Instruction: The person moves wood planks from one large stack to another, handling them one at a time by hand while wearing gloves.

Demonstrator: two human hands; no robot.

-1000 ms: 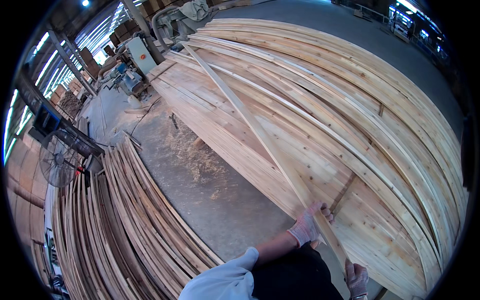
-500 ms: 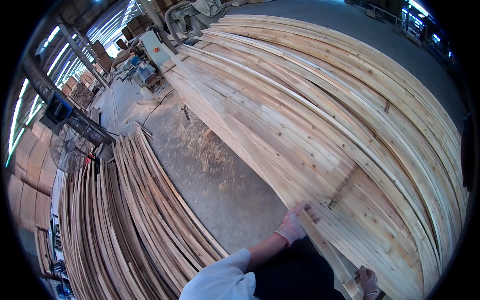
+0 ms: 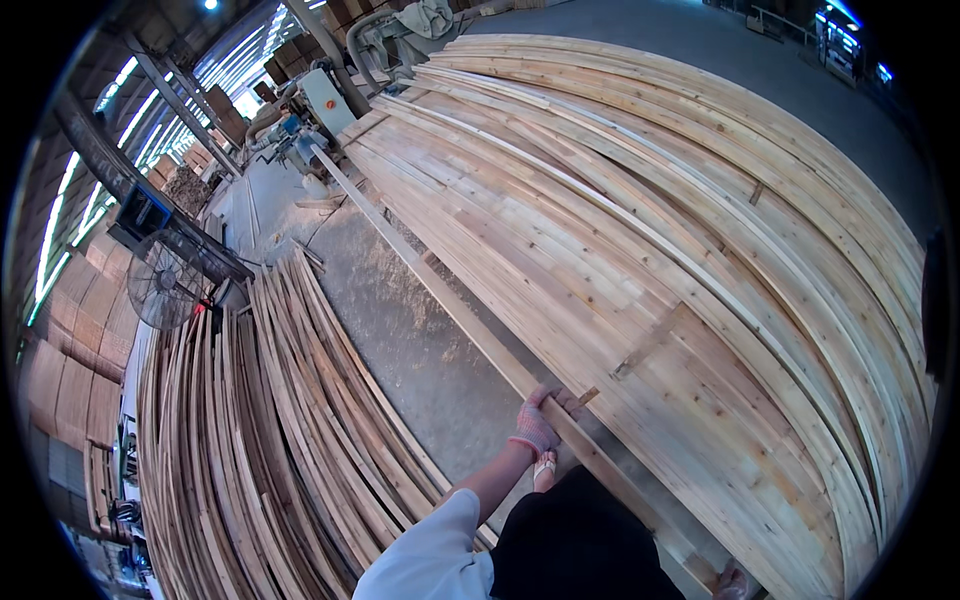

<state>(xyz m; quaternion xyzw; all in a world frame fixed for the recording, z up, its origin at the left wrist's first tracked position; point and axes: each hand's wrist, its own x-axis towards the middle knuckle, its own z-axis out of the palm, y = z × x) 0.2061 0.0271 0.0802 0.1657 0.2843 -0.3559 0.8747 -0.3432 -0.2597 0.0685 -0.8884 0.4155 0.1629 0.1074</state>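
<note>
Workplace with long timber, seen from above. The stack of boards [image 3: 560,250] fills the right side. The pile of strips [image 3: 260,430], narrower and darker, lies on the floor at lower left. Between them, the long board [image 3: 492,345] runs diagonally over the floor, along the stack's left side, its near end at the lower edge. The fan [image 3: 165,285] stands beyond the pile's far end. The left hand [image 3: 537,420], gloved, curls around the long board and clasps it. The right hand [image 3: 733,580], partly cut off, is beside the near end; its grip cannot be told.
</note>
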